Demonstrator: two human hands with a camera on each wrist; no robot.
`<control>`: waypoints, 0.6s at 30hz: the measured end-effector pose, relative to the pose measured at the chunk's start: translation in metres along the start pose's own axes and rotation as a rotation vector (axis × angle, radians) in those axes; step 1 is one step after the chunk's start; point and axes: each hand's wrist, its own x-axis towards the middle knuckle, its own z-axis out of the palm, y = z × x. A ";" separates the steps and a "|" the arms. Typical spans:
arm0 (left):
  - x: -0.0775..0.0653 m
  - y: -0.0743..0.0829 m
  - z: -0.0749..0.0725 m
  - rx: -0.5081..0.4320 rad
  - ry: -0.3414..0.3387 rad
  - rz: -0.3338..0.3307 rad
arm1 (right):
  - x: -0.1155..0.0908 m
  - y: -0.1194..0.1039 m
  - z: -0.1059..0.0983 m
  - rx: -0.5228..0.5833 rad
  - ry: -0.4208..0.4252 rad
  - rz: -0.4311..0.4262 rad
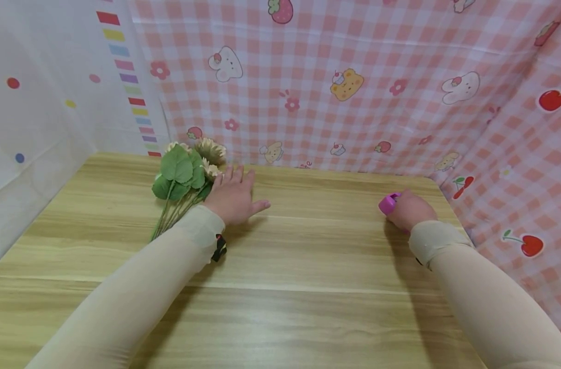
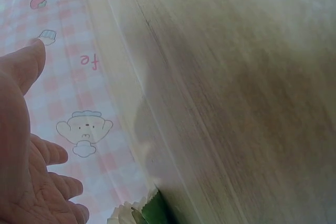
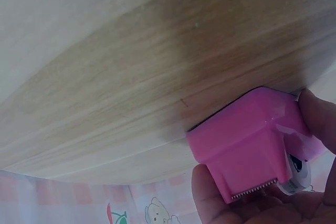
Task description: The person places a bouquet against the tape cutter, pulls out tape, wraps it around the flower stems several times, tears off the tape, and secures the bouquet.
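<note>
On the right of the table, my right hand [image 1: 412, 210] grips a pink tape dispenser [image 1: 389, 204]. Seen from the right wrist, the tape dispenser [image 3: 247, 140] shows a serrated cutting edge and a white roll inside, with the thumb at one side and fingers beneath. My left hand [image 1: 234, 197] is spread, palm down, fingers straight and thumb out, with nothing held. Just left of it lies a bunch of artificial flowers [image 1: 208, 151] with cream blooms, green leaves [image 1: 176, 164] and thin stems. Only a bloom and leaf edge [image 2: 134, 213] show in the left wrist view.
The wooden table [image 1: 308, 266] ends at a pink checked cloth [image 1: 299, 128] along the back. A similar cloth [image 1: 516, 205] hangs along the right, and a white dotted sheet [image 1: 40, 102] along the left.
</note>
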 end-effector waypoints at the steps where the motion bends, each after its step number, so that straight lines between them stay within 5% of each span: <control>1: 0.000 0.000 0.000 0.001 0.002 0.000 | 0.000 0.000 0.000 0.002 0.002 -0.003; 18: 0.003 -0.004 0.003 0.017 0.005 0.011 | -0.004 -0.029 0.006 0.029 0.064 -0.131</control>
